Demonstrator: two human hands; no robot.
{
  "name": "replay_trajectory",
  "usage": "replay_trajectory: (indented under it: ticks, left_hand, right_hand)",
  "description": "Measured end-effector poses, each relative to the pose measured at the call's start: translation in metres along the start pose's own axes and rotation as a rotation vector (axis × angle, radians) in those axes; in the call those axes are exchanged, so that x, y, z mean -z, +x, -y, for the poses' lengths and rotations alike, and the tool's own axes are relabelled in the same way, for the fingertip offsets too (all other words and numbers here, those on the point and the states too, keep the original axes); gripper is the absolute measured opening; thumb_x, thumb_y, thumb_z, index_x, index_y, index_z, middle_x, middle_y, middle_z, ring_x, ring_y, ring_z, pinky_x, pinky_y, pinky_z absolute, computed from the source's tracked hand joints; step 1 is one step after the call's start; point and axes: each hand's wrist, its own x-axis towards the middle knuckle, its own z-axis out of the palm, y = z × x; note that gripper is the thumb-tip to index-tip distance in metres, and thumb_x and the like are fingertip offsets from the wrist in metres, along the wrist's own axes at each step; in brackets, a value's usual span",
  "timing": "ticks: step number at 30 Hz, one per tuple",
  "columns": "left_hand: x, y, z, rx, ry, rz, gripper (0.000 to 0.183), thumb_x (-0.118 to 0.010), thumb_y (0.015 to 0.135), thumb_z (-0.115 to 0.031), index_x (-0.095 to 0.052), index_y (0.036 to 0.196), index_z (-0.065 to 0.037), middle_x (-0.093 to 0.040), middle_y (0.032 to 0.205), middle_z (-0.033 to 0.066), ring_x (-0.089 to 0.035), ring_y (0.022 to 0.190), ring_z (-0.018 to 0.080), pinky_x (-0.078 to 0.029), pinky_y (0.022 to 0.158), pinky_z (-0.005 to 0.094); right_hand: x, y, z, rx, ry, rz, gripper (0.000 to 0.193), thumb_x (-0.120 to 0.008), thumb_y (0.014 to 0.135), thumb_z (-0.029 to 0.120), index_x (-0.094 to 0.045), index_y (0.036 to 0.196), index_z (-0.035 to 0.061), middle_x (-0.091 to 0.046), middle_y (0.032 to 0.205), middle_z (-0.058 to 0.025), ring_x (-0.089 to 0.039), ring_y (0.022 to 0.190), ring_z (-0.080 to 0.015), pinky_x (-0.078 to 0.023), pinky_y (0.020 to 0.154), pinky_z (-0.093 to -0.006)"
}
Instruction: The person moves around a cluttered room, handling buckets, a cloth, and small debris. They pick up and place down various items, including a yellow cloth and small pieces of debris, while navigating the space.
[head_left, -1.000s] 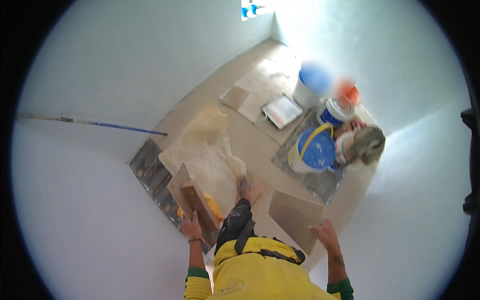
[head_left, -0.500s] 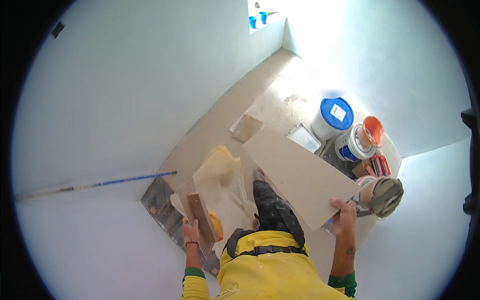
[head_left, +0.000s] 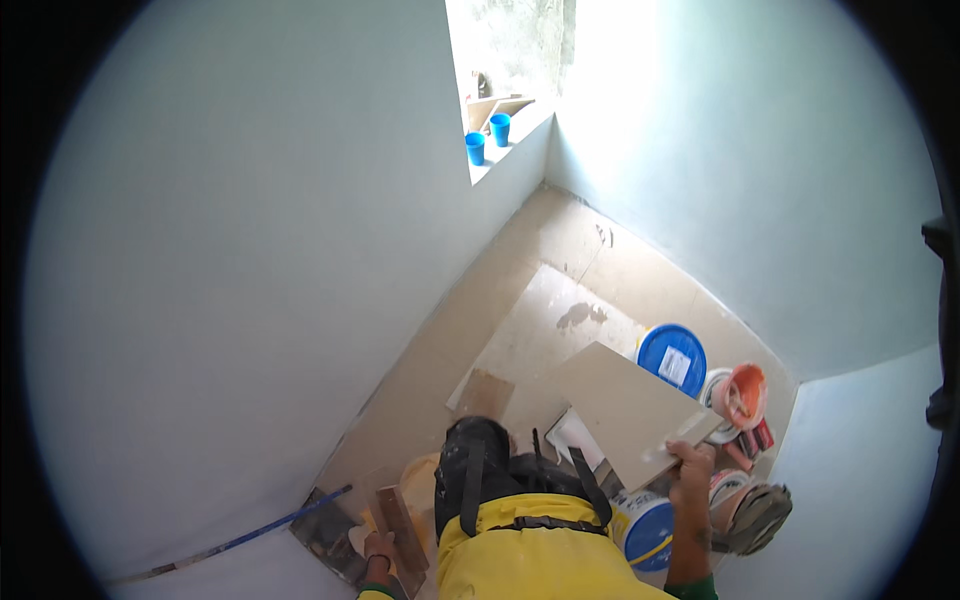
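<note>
My right hand (head_left: 692, 465) is closed on the near right edge of a large flat beige panel (head_left: 625, 410), thumb on its top face. The panel is tilted above the floor, partly covering a white tray (head_left: 575, 438) and reaching toward the blue-lidded bucket (head_left: 672, 360). Low at the left, my left hand (head_left: 378, 545) is closed on a plastering float with a brown wooden bar (head_left: 392, 512) along its flat blade. My left fingers are partly hidden. Behind the float lies a crumpled cream sheet (head_left: 420, 475), mostly covered by my leg.
At the right stand an orange bucket (head_left: 745, 395) on a white one, red packages (head_left: 757, 438), a pail with grey-green cloth (head_left: 755, 520) and another blue-lidded bucket (head_left: 648, 530). A blue pole (head_left: 270, 525) leans at the left wall. Blue cups (head_left: 500, 128) stand on the window ledge.
My view has tilted up, showing more window and far floor. I have stepped forward and the panel has moved toward the buckets. Both hands keep their hold.
</note>
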Motion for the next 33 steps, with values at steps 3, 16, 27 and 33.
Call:
replay_trajectory:
  ticks: [3,16,27,33]
  left_hand:
    - [0.006,0.036,-0.051,0.119,-0.092,0.091,0.043,-0.064,0.082,-0.035,-0.065,0.102,0.003,-0.066,0.105,0.0217,-0.064,0.097,0.0370,-0.050,0.084,0.0458]
    - [0.053,0.200,-0.369,0.039,0.324,0.344,0.048,-0.046,0.091,-0.045,-0.061,0.120,-0.010,-0.060,0.120,0.0199,-0.056,0.110,0.0380,-0.045,0.092,0.0480]
    - [0.159,0.210,-0.620,-0.113,-0.002,0.172,0.048,-0.047,0.090,-0.045,-0.060,0.121,-0.009,-0.060,0.119,0.0210,-0.057,0.108,0.0391,-0.045,0.092,0.0479]
    - [0.149,0.189,-0.718,0.028,-0.183,0.096,0.049,-0.048,0.090,-0.044,-0.059,0.121,-0.009,-0.060,0.119,0.0216,-0.057,0.107,0.0397,-0.045,0.092,0.0479]
  right_hand:
    - [-0.028,0.043,0.066,0.134,0.058,0.035,0.034,-0.064,0.071,0.003,-0.056,0.103,-0.0045,-0.062,0.089,-0.0094,-0.063,0.072,-0.0179,-0.054,0.063,-0.0299]
    - [-0.238,0.218,0.347,0.495,0.212,0.044,0.051,-0.056,0.075,0.007,-0.041,0.121,-0.0112,-0.058,0.104,-0.0198,-0.062,0.092,-0.0249,-0.052,0.084,-0.0342]
    - [-0.489,0.456,0.519,0.487,0.062,0.595,0.034,-0.059,0.080,0.009,-0.055,0.105,-0.0135,-0.063,0.089,-0.0168,-0.064,0.076,-0.0181,-0.052,0.073,-0.0288]
    - [-0.712,0.624,0.524,0.417,-0.299,1.002,0.029,-0.064,0.078,0.014,-0.058,0.091,-0.0117,-0.063,0.078,-0.0124,-0.061,0.063,-0.0148,-0.049,0.060,-0.0265]
